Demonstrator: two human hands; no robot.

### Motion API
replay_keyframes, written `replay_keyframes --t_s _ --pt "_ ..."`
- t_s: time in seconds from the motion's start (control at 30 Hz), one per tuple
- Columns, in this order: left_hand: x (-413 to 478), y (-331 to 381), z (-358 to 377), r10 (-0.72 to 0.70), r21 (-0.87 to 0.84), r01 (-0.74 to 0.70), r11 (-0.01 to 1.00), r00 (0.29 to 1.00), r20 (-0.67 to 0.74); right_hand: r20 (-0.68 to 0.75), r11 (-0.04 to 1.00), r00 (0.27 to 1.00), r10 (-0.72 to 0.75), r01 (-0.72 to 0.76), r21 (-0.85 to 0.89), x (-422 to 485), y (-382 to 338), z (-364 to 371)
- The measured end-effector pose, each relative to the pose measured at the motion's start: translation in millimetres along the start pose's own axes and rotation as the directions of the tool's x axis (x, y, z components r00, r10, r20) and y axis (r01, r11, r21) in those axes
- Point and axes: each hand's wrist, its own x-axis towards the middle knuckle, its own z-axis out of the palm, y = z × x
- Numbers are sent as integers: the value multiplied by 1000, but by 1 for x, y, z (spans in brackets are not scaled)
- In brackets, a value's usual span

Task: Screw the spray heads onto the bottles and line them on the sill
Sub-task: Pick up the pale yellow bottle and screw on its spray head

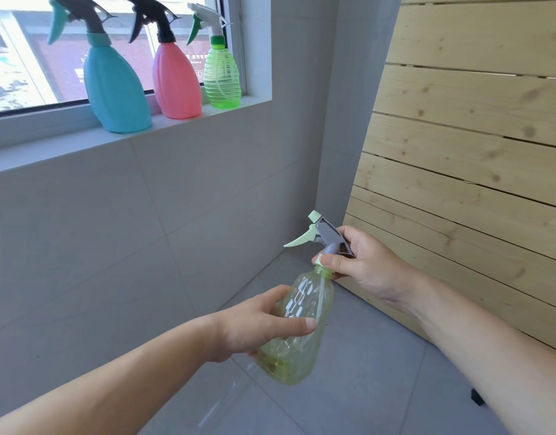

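A clear yellow-green bottle (297, 334) tilts in mid-air below the sill, and my left hand (257, 324) wraps around its body. A grey spray head (328, 235) with a pale green trigger sits on the bottle's neck. My right hand (364, 265) pinches the head's collar from the right. On the grey sill (66, 142) stand three bottles with spray heads on: a blue bottle (114, 86), a pink bottle (176, 83) and a ribbed green bottle (222, 76).
A slatted wooden panel (477, 146) leans against the wall on the right. Grey tiled wall (113, 233) runs below the sill, grey floor tiles (348, 387) lie underneath. A window (28, 58) is behind the sill. A small black object (477, 397) lies on the floor by my right forearm.
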Motion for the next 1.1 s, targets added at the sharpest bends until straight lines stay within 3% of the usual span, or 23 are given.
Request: replay_keyframes --t_s 0.27,0.43,0.57,0.97,1.1 --pt "-4 4 -2 0 1 0 1000 998 57 50 1000 999 -19 19 3 2 5 -10" --pt "-3 1 -4 34 -43 -31 999 997 69 133 971 991 -3 -29 236 2 4 -14" --pt "-2 -1 -2 42 -42 -39 998 997 62 121 987 993 -15 -4 159 4 5 -12" --pt "-6 1 1 53 -122 -38 992 992 118 128 985 991 -29 7 172 4 5 -13" --pt "-4 1 1 62 -44 -59 997 995 79 40 1000 999 -23 23 11 4 6 -8"
